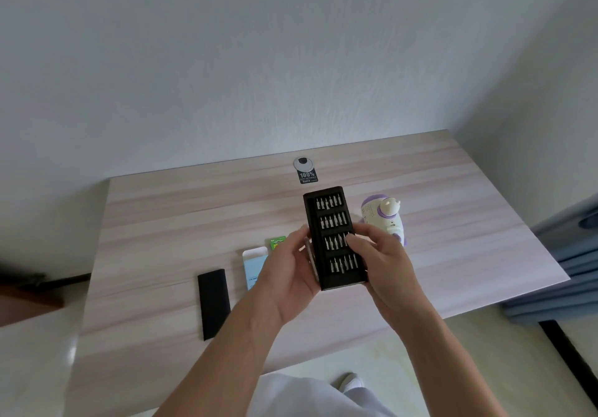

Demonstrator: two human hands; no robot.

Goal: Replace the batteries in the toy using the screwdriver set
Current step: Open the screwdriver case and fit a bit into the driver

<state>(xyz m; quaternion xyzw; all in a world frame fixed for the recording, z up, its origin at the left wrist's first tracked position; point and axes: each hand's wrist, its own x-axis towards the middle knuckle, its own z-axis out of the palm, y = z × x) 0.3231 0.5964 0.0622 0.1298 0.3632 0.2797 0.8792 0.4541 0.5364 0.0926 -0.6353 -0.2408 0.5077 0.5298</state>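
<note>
The left hand (pixel 288 275) and right hand (pixel 380 256) grip the open screwdriver set (pixel 339 274) by its sides, seemingly to choose a tool; next, one of the bits (pixel 333 221) probably must be pinched out.

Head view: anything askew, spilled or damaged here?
Nothing stands out. The left hand and right hand hold the bit tray, bits seated in rows; the black sleeve, blue box and toy rest on the table.

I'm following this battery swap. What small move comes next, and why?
Probably pull one bit out with the right hand: its fingertips touch the third row of the bit tray, which the left hand holds above the table.
</note>
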